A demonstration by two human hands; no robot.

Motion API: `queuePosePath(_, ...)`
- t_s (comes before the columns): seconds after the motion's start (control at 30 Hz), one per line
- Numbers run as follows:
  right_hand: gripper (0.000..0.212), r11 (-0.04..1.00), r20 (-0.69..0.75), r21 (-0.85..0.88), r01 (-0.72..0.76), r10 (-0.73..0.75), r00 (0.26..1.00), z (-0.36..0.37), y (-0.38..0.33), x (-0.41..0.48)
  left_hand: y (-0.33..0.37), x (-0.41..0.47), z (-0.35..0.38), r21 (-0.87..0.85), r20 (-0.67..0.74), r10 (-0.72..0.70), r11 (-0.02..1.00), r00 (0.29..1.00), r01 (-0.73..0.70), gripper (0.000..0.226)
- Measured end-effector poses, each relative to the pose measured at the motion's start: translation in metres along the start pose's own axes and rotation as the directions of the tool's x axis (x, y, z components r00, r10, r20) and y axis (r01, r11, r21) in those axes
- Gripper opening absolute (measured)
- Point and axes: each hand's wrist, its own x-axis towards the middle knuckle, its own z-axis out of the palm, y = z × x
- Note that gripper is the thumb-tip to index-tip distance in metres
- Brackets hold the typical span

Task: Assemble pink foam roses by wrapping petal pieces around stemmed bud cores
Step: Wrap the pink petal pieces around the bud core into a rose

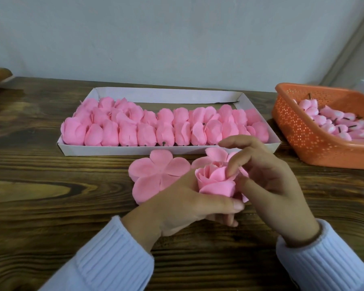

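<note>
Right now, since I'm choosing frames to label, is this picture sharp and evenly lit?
Head view: soft, even light, no glare; the rose and white tray read fairly sharp; the orange basket and left sleeve near the edges look softer, stretched by the wide angle.

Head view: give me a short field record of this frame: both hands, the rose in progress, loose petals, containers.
left hand: grips the rose from below, thumb across its front
right hand: index tip and thumb pinch a petal at the rose's top
petal piece: flat, five-lobed, on the table left of the rose
second petal piece: partly hidden behind the rose
tray: white, two rows of finished roses
basket: orange, at right, holds stemmed bud cores
</note>
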Motion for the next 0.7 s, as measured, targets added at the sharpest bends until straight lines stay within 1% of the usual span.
queuePosePath(0.07, 0.013, 0.999, 0.014, 0.037, -0.026, 0.025, 1.000, -0.001, -0.001, 0.000, -0.001, 0.000, 0.000, -0.017, -0.001, -0.007, 1.000, 1.000, 0.007, 0.026)
queuePosePath(0.13, 0.014, 0.984, 0.009, 0.163, -0.077, 0.076, 0.997, -0.001, -0.001, 0.000, -0.001, 0.000, -0.001, -0.037, 0.006, -0.011, 0.999, 1.000, 0.011, 0.015)
queuePosePath(0.2, 0.016, 0.932, -0.002, 0.338, -0.132, 0.141, 0.990, -0.002, 0.000, -0.001, 0.000, -0.001, -0.002, -0.073, 0.028, -0.013, 0.997, 1.000, 0.015, 0.012)
queuePosePath(0.23, 0.014, 0.896, 0.007, 0.417, -0.150, 0.162, 0.987, -0.003, 0.001, -0.002, 0.000, -0.001, -0.003, -0.097, 0.041, -0.012, 0.995, 0.999, 0.016, 0.012)
queuePosePath(0.3, 0.009, 0.860, 0.025, 0.486, -0.158, 0.167, 0.986, -0.004, 0.002, -0.002, 0.000, -0.001, -0.005, -0.129, 0.049, -0.009, 0.991, 0.999, 0.016, 0.013)
queuePosePath(0.47, 0.012, 0.855, 0.056, 0.499, -0.139, 0.129, 0.990, -0.006, 0.004, -0.003, -0.002, -0.001, -0.006, -0.183, 0.069, -0.004, 0.983, 0.998, 0.016, 0.013)
queuePosePath(0.5, 0.013, 0.866, 0.069, 0.482, -0.133, 0.114, 0.991, -0.007, 0.004, -0.003, -0.002, -0.001, -0.006, -0.189, 0.075, -0.004, 0.982, 0.997, 0.018, 0.013)
queuePosePath(0.57, 0.016, 0.919, 0.091, 0.379, -0.109, 0.080, 0.993, -0.010, 0.004, -0.002, -0.002, 0.000, -0.007, -0.186, 0.083, -0.006, 0.982, 0.997, 0.021, 0.014)
queuePosePath(0.63, 0.017, 0.949, 0.110, 0.305, -0.087, 0.055, 0.992, -0.010, 0.005, -0.001, -0.001, 0.000, -0.007, -0.187, 0.085, -0.013, 0.982, 0.996, 0.029, 0.017)
queuePosePath(0.7, 0.017, 0.943, 0.123, 0.323, -0.074, 0.036, 0.992, -0.010, 0.005, -0.001, -0.001, 0.000, -0.007, -0.192, 0.081, -0.023, 0.981, 0.996, 0.038, 0.018)
